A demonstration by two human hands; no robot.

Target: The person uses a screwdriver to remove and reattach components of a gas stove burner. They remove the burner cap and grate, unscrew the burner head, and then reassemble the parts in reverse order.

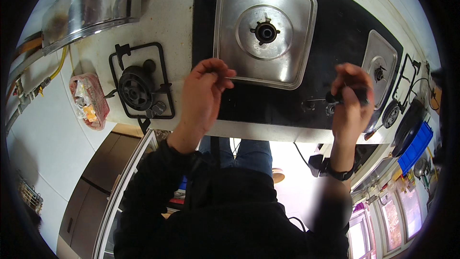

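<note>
In my right hand (352, 110) is a small black rounded piece, which looks like a stove knob (358, 97). The fingers and thumb are closed around it, above the right part of the black gas hob (268, 108). Beside that hand, a bare knob stem (309, 105) and another metal fitting (330, 109) show on the hob. My left hand (203, 93) hovers over the hob's left edge, near the corner of the square steel burner tray (301, 67). Its fingers are loosely bent and apart, with nothing visible in them. A dark burner seat (265, 32) sits in the tray's middle.
Left on the counter lie a black pan support (162, 45) and a burner head (134, 88). A pink basket (98, 100) holds small packets. Behind it hangs a steel pot (96, 12). Right are a second tray (383, 48), another burner head (391, 114) and a blue tray (415, 147).
</note>
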